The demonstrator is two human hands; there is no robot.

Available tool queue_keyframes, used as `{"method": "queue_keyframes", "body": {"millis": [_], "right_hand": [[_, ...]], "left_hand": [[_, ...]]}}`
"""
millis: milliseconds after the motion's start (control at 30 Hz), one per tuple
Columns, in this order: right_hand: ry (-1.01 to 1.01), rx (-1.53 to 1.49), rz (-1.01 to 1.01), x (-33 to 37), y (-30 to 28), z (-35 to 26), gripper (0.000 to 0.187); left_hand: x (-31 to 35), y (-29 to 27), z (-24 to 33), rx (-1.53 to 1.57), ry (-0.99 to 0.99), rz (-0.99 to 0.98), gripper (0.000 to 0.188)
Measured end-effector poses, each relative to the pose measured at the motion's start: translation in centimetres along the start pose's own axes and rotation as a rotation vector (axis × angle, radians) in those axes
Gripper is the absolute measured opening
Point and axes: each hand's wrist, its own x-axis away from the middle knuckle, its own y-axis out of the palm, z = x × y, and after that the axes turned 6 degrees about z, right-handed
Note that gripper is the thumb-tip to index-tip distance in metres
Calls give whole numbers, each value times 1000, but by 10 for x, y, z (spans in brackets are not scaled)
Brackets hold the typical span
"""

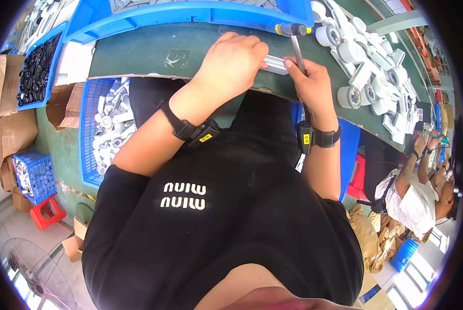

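Observation:
Over the near edge of the green worktable, my left hand (234,59) is closed around one end of a light grey elongated plastic part (276,65). My right hand (315,87) is closed too, its thumb and forefinger at the part's other end. A hammer (297,51) with a metal shaft also sits in my right hand, its black-and-yellow head pointing away from me. Most of the part is covered by my fingers.
A large blue bin (190,19) of grey parts stands behind my hands. White parts with round ends (363,57) are heaped on the right. A blue basket (89,134) of white parts and a tray of black pieces (37,72) lie left. A co-worker (412,199) is at far right.

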Motion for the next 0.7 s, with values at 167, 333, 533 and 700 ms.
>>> {"method": "queue_keyframes", "body": {"millis": [167,333,533,700], "right_hand": [[-45,27,13,-1,0,4,24],[-81,34,29,-1,0,7,25],[-146,-107,167,27,-1,10,33],[-356,-163,329,71,-31,13,48]], "left_hand": [[1,6,10,35,85,51,13],[-3,12,2,23,117,-4,13],[1,18,3,-9,115,39,9],[2,19,6,-11,93,73,9]]}}
